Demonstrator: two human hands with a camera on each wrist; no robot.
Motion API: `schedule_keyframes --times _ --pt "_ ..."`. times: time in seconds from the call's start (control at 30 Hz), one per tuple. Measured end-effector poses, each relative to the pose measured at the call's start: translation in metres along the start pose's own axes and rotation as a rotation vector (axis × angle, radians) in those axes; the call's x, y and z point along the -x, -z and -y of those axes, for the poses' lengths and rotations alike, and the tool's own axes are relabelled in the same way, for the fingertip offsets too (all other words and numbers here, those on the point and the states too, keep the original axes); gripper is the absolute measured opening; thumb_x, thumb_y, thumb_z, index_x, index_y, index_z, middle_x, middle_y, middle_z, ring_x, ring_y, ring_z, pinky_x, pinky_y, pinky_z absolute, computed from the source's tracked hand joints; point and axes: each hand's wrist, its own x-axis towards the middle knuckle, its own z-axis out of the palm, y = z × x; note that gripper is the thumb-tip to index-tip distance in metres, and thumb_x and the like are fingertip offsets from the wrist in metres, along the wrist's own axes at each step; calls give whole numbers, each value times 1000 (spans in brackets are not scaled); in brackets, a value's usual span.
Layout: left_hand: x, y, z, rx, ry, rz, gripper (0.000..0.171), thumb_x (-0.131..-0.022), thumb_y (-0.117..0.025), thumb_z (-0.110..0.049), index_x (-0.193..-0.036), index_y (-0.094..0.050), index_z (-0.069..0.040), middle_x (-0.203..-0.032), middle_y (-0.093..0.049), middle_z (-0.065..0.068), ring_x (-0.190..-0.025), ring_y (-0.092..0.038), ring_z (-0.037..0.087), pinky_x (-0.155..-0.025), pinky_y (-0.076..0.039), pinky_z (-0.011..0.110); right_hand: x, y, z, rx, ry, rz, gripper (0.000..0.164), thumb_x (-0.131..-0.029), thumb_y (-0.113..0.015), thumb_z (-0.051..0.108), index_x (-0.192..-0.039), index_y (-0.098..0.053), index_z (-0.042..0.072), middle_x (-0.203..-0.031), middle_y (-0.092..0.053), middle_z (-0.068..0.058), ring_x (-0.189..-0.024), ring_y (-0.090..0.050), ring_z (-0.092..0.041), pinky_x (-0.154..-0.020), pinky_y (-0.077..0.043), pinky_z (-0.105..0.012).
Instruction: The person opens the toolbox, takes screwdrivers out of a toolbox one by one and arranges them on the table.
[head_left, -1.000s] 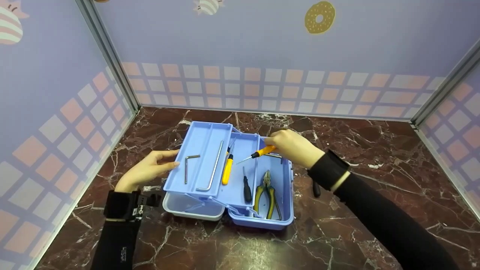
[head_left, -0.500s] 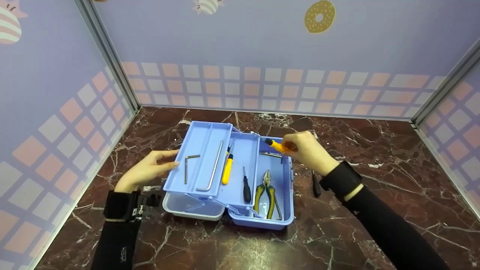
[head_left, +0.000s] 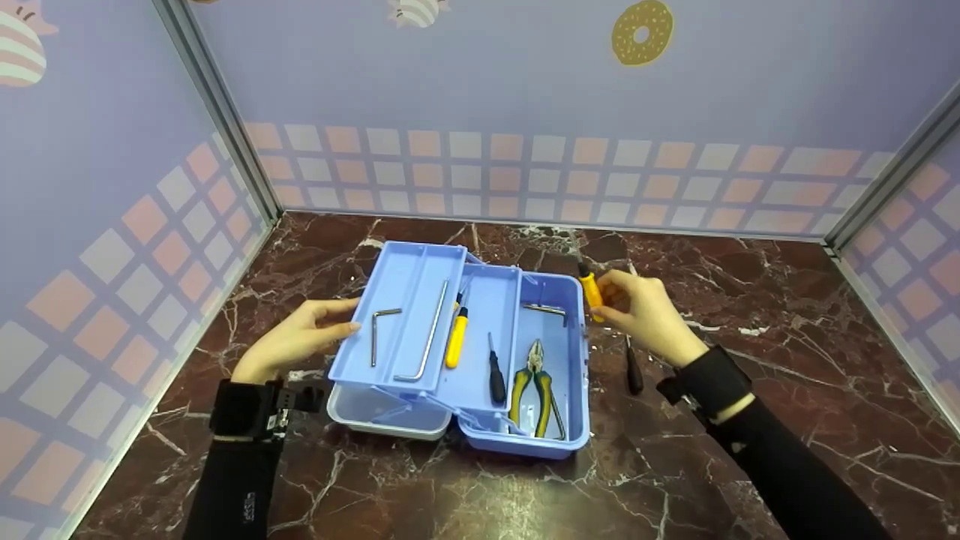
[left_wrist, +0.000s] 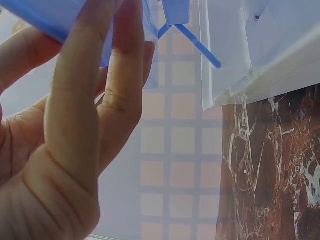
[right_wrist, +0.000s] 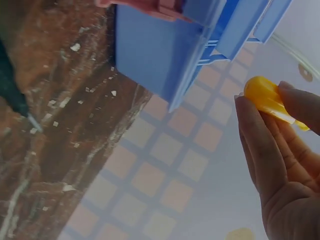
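My right hand [head_left: 646, 309] pinches a yellow-handled screwdriver [head_left: 591, 291] between thumb and fingers, just off the right side of the blue toolbox [head_left: 577, 442]. In the right wrist view the yellow handle's rounded end [right_wrist: 262, 93] sticks out past the fingertips. At the other side, my left hand [head_left: 300, 335] holds the outer edge of the raised upper tray [head_left: 411, 262], thumb and fingers at its rim. Two hex keys, a long one [head_left: 433, 330] and a short one [head_left: 375, 337], lie in that tray. The lower tray bears another yellow screwdriver [head_left: 455, 341] and a small black screwdriver [head_left: 497, 379].
Pliers [head_left: 534, 390] with yellow-green handles and more hex keys [head_left: 547, 309] lie in the toolbox's bottom. The whitish lid [head_left: 386, 424] hangs open under the upper tray. A dark-handled screwdriver [head_left: 634, 373] rests on the marble tabletop [head_left: 697, 465]. Patterned panels [head_left: 480, 75] enclose the table.
My right hand has carried the yellow screwdriver rightward from over the trays to beyond the toolbox's right wall, turning its shaft from pointing left to pointing away. The left hand stays put.
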Motion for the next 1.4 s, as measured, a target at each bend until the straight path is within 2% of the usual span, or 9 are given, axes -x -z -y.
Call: schedule_keyframes --times 0.2,0.33,0.4,0.6,0.7,0.83,0.93,1.23,1.4 --pt "-2 -1 2 38 6 21 57 -101 -56 -16 -149 -35 5 -129 -60 32 -86 -72 10 -77 -63 34 13 7 -16 13 -84 -37 17 -82 -76 -3 -96 -67 -4 -88 -73 -17 -77 -70 -25 -68 -56 -15" --pt "-1 0 1 32 2 22 57 -101 -56 -16 -149 -35 5 -129 -60 32 -86 -72 9 -77 -63 33 22 14 -23 31 -143 -29 16 -82 -75 -3 -95 -65 -5 -86 -72 -19 -74 -70 -24 -63 -54 -11" --pt "-1 0 0 27 0 18 57 -101 -56 -16 -149 -34 6 -126 -61 32 -83 -71 8 -76 -63 32 25 17 -25 25 -181 -7 16 -83 -74 -2 -95 -64 -6 -85 -72 -20 -73 -69 -21 -61 -55 -13" --pt "-2 0 1 43 7 21 57 -101 -56 -15 -149 -34 6 -128 -60 32 -83 -71 8 -77 -63 33 37 27 -28 -37 -309 100 18 -86 -73 2 -97 -62 -9 -87 -70 -20 -69 -67 -13 -62 -63 -33" --pt "-3 0 2 35 4 19 57 -101 -56 -15 -149 -35 7 -136 -55 32 -85 -70 7 -78 -62 30 44 29 -31 -29 -343 139 21 -86 -74 5 -97 -62 -9 -84 -70 -18 -65 -66 -12 -58 -62 -29" --pt "-3 1 2 35 -3 19 57 -100 -56 -15 -148 -35 7 -121 -68 22 -78 -69 4 -74 -62 27 52 29 -36 0 -390 177 24 -86 -74 7 -98 -64 -10 -83 -71 -18 -62 -66 -12 -56 -61 -26" --pt "-2 1 2 43 -3 18 57 -100 -56 -14 -148 -34 8 -105 -74 12 -73 -68 5 -72 -63 28 56 28 -40 1 -433 193 23 -85 -75 7 -95 -64 -11 -81 -70 -17 -61 -67 -13 -58 -63 -33" --pt "-2 1 2 17 8 7 57 -100 -57 -15 -148 -35 7 -109 -72 22 -74 -69 6 -72 -63 29 70 23 -51 2 -475 238 18 -81 -77 4 -82 -64 -9 -70 -69 -16 -55 -69 -19 -54 -62 -35" --pt "-2 0 2 27 5 6 57 -100 -56 -14 -148 -35 8 -118 -66 30 -80 -71 7 -75 -63 30 74 18 -54 40 -484 255 15 -80 -77 3 -78 -67 -9 -67 -70 -15 -52 -69 -19 -51 -60 -30"
